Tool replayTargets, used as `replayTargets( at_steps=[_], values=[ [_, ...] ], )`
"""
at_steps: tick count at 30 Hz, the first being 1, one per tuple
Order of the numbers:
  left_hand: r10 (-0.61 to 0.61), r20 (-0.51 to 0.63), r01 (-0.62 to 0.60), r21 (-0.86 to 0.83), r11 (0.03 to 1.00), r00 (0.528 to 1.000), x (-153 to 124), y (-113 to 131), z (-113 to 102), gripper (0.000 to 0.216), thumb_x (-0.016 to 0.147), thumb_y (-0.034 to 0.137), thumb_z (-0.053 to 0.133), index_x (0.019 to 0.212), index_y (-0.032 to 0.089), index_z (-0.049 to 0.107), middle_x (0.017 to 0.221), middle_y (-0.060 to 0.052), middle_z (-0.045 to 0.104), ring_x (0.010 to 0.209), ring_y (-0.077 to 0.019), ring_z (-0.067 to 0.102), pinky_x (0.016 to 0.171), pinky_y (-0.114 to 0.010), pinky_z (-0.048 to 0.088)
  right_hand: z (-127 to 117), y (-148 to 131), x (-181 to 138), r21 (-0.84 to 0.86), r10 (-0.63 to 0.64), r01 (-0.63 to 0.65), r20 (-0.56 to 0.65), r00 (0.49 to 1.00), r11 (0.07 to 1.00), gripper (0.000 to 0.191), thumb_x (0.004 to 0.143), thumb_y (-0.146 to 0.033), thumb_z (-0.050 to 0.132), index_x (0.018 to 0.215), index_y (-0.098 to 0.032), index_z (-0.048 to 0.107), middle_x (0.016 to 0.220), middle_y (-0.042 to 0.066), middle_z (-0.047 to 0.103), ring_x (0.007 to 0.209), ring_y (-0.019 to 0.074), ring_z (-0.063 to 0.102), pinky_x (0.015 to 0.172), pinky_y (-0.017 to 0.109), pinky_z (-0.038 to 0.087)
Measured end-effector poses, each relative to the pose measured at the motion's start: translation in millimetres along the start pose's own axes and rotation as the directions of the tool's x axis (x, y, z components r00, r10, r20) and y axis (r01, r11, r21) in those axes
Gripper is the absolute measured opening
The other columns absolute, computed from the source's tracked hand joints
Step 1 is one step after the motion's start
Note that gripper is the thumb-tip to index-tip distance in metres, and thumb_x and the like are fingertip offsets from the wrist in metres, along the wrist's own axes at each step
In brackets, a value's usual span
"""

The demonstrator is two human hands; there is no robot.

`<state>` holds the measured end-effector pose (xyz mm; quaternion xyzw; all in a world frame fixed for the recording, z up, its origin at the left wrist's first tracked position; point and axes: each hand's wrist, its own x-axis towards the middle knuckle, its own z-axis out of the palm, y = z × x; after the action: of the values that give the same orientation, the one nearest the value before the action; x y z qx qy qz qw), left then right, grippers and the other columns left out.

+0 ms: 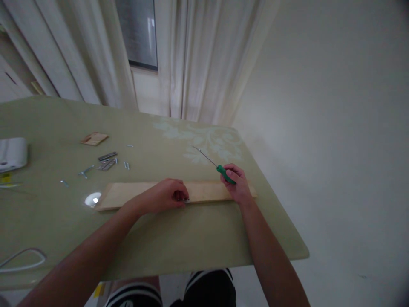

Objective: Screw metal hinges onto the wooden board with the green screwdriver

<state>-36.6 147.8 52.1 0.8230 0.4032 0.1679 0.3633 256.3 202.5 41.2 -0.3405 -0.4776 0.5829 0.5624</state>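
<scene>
A long pale wooden board (204,192) lies flat on the table in front of me. My left hand (171,192) rests on its middle, fingers curled over a small shiny metal piece (185,200) at the board's near edge; its exact kind is mostly hidden. A screwdriver (225,172) with a green handle and thin shaft is gripped in my right hand (235,182), above the board's right part. Its shaft points up and to the left, away from the board, with a small bright bit near the tip that I cannot make out.
Flat metal hardware pieces (108,161) and several loose screws (127,165) lie on the green table (179,243) at left. Beyond them is a small wooden piece (94,138). A white device (13,153) and a white cable (24,268) sit far left. A wall (345,149) borders the right.
</scene>
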Motion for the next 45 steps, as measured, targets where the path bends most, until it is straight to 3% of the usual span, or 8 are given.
replayTargets(
  at_steps=[7, 12, 17, 23, 26, 29, 37, 45],
  values=[
    [0.01, 0.038, -0.01, -0.014, 1.0, 0.999, -2.2, -2.8, -5.1, 0.024, 0.078, 0.021, 0.079, 0.102, 0.019, 0.08, 0.098, -0.005, 0.072, 0.081, -0.0167, 0.066, 0.072, -0.025, 0.049, 0.6, -1.6, 2.4, 0.144, -0.064, 0.08, -0.107, 0.992, 0.986, 0.044, 0.06, -0.041, 0.098, 0.092, -0.027, 0.072, 0.08, -0.004, 0.069, 0.062, 0.01, 0.062, 0.053, 0.02, 0.053],
    [-0.013, 0.051, 0.015, -0.043, 0.999, 0.999, -3.6, -3.0, -9.7, 0.028, 0.075, 0.02, 0.083, 0.103, 0.018, 0.079, 0.1, -0.005, 0.071, 0.085, -0.0179, 0.066, 0.075, -0.026, 0.049, 12.9, -22.1, 6.4, 0.14, -0.194, 0.207, -0.106, 0.975, 0.968, 0.039, 0.068, -0.04, 0.095, 0.094, -0.025, 0.07, 0.078, -0.004, 0.07, 0.065, 0.0094, 0.065, 0.057, 0.018, 0.055],
    [0.012, 0.036, -0.008, -0.087, 0.996, 0.999, -3.8, -8.2, -7.9, 0.02, 0.077, 0.024, 0.085, 0.095, 0.018, 0.078, 0.09, -0.002, 0.069, 0.076, -0.0157, 0.063, 0.068, -0.024, 0.046, 40.0, -66.5, 21.9, -0.16, -0.311, 0.321, 0.084, 0.947, 0.933, 0.026, 0.076, -0.033, 0.09, 0.09, -0.024, 0.07, 0.069, -0.005, 0.065, 0.059, 0.0108, 0.06, 0.045, 0.018, 0.044],
    [0.027, 0.015, -0.025, -0.101, 0.995, 1.0, -4.6, -10.6, -6.6, 0.021, 0.077, 0.023, 0.085, 0.097, 0.018, 0.078, 0.088, -0.002, 0.067, 0.074, -0.0143, 0.061, 0.065, -0.023, 0.045, 81.5, -99.8, 38.5, -0.37, -0.471, 0.572, 0.332, 0.818, 0.733, 0.023, 0.077, -0.032, 0.087, 0.089, -0.024, 0.07, 0.077, -0.004, 0.065, 0.063, 0.0115, 0.059, 0.056, 0.023, 0.05],
    [0.042, 0.005, -0.041, -0.089, 0.995, 0.999, -4.7, -11.6, -6.3, 0.019, 0.079, 0.027, 0.085, 0.092, 0.018, 0.076, 0.085, -0.001, 0.065, 0.071, -0.0137, 0.059, 0.064, -0.022, 0.044, 93.5, -95.5, 43.1, -0.41, -0.458, 0.62, 0.43, 0.778, 0.669, 0.021, 0.079, -0.032, 0.085, 0.088, -0.023, 0.068, 0.076, -0.004, 0.064, 0.064, 0.0115, 0.057, 0.058, 0.024, 0.049],
    [0.026, 0.009, -0.025, -0.092, 0.995, 1.0, -4.6, -11.3, -6.4, 0.021, 0.079, 0.031, 0.085, 0.09, 0.017, 0.073, 0.083, -0.001, 0.064, 0.07, -0.0136, 0.058, 0.062, -0.023, 0.042, 95.4, -84.9, 47.8, -0.454, -0.382, 0.604, 0.491, 0.783, 0.655, 0.023, 0.079, -0.032, 0.085, 0.09, -0.022, 0.068, 0.075, -0.004, 0.063, 0.064, 0.0114, 0.054, 0.058, 0.024, 0.046],
    [-0.029, 0.015, 0.03, -0.066, 0.997, 0.999, -5.3, -4.5, -7.2, 0.019, 0.077, 0.026, 0.084, 0.089, 0.017, 0.072, 0.081, 0.001, 0.063, 0.07, -0.0136, 0.057, 0.062, -0.023, 0.041, 92.2, -73.1, 54.6, -0.466, -0.313, 0.554, 0.498, 0.808, 0.69, 0.026, 0.079, -0.035, 0.087, 0.091, -0.023, 0.067, 0.076, -0.003, 0.061, 0.065, 0.0121, 0.052, 0.059, 0.025, 0.044],
    [-0.076, 0.021, 0.078, -0.106, 0.991, 0.997, -4.7, -2.5, -6.3, 0.025, 0.082, 0.036, 0.081, 0.096, 0.018, 0.073, 0.08, 0.0, 0.065, 0.069, -0.0148, 0.058, 0.061, -0.024, 0.04, 95.6, -71.1, 52.4, -0.47, -0.305, 0.551, 0.501, 0.81, 0.69, 0.027, 0.079, -0.037, 0.087, 0.091, -0.023, 0.067, 0.077, -0.003, 0.061, 0.065, 0.0121, 0.052, 0.059, 0.025, 0.044]
  ],
)
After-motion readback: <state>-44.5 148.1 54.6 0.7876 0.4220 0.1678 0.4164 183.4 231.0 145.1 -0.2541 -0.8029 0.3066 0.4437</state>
